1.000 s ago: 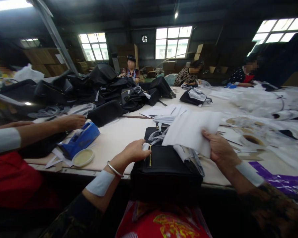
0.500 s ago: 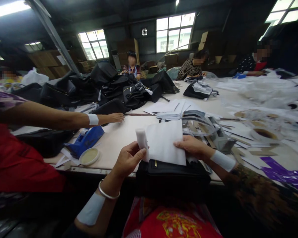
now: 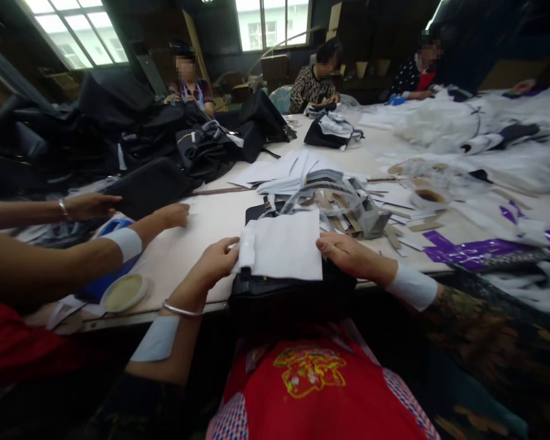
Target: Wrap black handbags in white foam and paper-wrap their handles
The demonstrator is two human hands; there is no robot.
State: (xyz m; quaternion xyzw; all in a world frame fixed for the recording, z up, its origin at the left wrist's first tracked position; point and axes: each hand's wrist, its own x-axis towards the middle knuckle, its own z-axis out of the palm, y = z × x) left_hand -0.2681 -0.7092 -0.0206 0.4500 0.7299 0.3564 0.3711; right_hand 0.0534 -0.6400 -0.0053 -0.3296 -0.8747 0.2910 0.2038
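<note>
A white foam sheet (image 3: 286, 244) lies over the front of a black bag (image 3: 293, 296) at the table's edge, its left end rolled up. My left hand (image 3: 217, 263) is closed at that rolled end, thumb and fingertips against it. On the other side, my right hand (image 3: 351, 253) pinches the sheet's right edge with the thumb in front; its other fingers are hidden behind. The bag's top and buckle show just above the sheet.
At left, a co-worker's hand (image 3: 172, 217) reaches over the table by a blue tape dispenser (image 3: 103, 275) and a tape roll (image 3: 123, 292). Black bags (image 3: 96, 128) pile up beyond. Paper sheets (image 3: 297, 174), cardboard scraps and purple tape (image 3: 476, 250) lie ahead and right.
The foam sheet has come down flatter against the bag, its rolled end lowered from upright. My view has swung right and down. A co-worker's second hand now shows at a black bag.
</note>
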